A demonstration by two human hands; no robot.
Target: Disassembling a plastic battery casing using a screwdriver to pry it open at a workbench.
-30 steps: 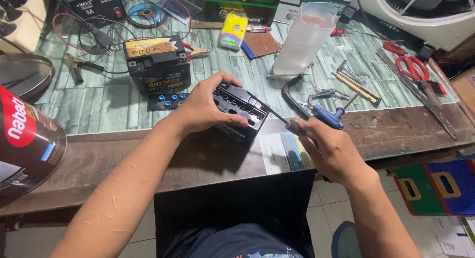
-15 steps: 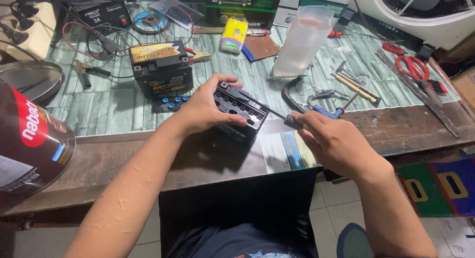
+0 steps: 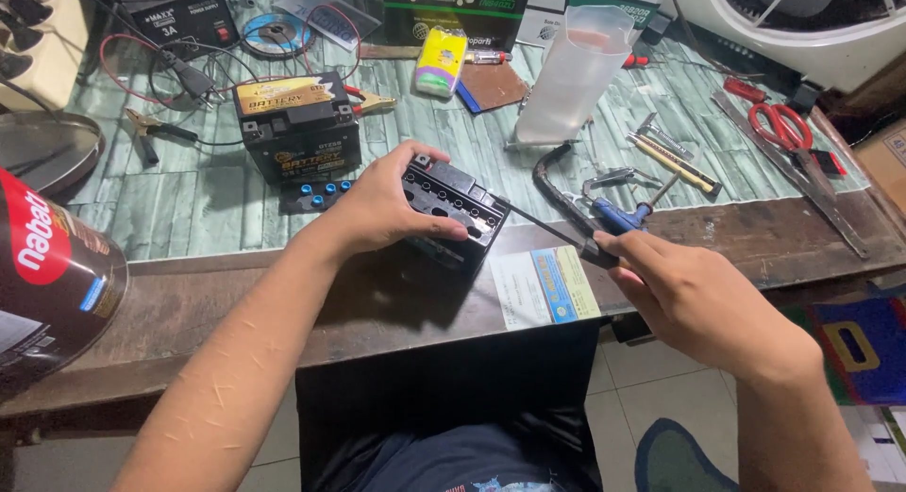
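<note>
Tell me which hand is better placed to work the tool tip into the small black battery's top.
Right, probably. The right hand holds the dark-handled tool, its thin shaft pointing at the small black battery. The left hand grips the battery's top, steadying it at the bench edge.

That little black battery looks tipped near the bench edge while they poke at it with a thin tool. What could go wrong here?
Three things, possibly. The small black battery sits tilted under the left hand close to the bench edge, so it might slip off. The thin tool in the right hand points at the battery's top; a slip could jab the fingers there. The tall plastic jug stands just behind and could be knocked over.
</note>
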